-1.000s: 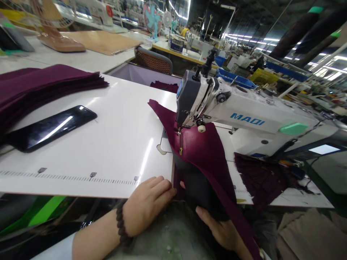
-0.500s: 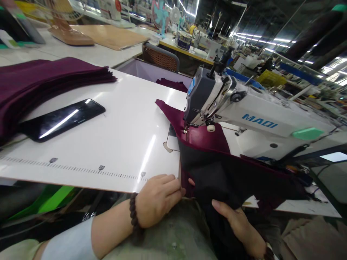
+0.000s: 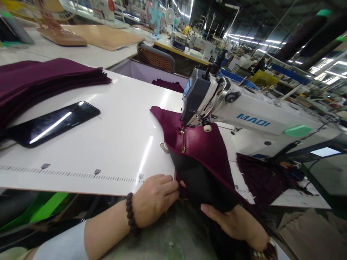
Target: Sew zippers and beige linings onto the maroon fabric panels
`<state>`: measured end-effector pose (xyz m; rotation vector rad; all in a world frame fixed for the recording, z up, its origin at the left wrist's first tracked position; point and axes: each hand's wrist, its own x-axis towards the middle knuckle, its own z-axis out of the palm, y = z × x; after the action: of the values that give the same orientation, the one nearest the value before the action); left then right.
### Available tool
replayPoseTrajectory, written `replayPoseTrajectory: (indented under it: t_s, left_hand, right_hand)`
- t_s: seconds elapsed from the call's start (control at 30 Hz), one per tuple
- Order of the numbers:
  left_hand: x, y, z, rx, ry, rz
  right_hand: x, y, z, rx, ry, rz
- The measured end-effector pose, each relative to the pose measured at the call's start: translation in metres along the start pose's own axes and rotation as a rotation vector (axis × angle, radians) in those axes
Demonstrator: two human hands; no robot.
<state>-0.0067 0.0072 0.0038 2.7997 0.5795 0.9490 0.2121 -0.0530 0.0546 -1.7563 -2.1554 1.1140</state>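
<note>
A maroon fabric piece with a black underside lies below the needle of a white sewing machine, its near part folded up and hanging over the table's front edge. In it a short zipper with a brass-coloured pull shows close to the presser foot. My left hand, fingers curled together, grips the fabric's lower left edge at the tabletop's front edge. My right hand is closed around the black side, thumb on top; most of its fingers are hidden behind the cloth.
At the left a stack of maroon fabric pieces lies behind a black phone. More maroon cloth sits right of the machine. The white tabletop has a printed ruler along its front. A chair and a fan stand beyond.
My right hand has drawn the near part of the fabric toward me and down, baring the zipper and the maroon cloth at the right. The view has shifted slightly; my left hand stays at the edge.
</note>
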Motion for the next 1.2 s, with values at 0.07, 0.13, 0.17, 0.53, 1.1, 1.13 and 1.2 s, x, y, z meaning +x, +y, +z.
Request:
replayPoseTrajectory:
  t_s: [0.07,0.13,0.17,0.53,1.1,1.13,1.2]
  left_hand:
    - [0.001,0.0,-0.001,-0.012,-0.01,0.002]
    - [0.004,0.002,0.001,-0.01,-0.004,0.004]
    - [0.005,0.003,0.003,-0.007,-0.001,0.006]
    - [0.032,-0.048,-0.094,-0.2,-0.072,-0.247]
    - [0.048,-0.079,-0.004,0.105,-0.525,0.054]
    - [0.047,-0.08,-0.003,0.099,-0.51,0.044]
    - [0.045,-0.081,0.0,0.094,-0.467,0.022]
  right_hand:
    - [0.0,-0.002,-0.002,-0.005,-0.01,-0.047]
    - [0.001,-0.003,-0.005,-0.027,-0.018,-0.093]
    - [0.001,-0.003,-0.007,-0.04,-0.02,-0.117]
    - [0.02,-0.035,-0.014,-0.288,-0.339,-0.367]
    - [0.022,-0.015,-0.016,-0.194,-0.171,-0.45]
    - [0.023,-0.007,-0.026,-0.127,-0.097,-0.414]
    - [0.03,0.021,-0.046,-0.02,0.266,-0.218]
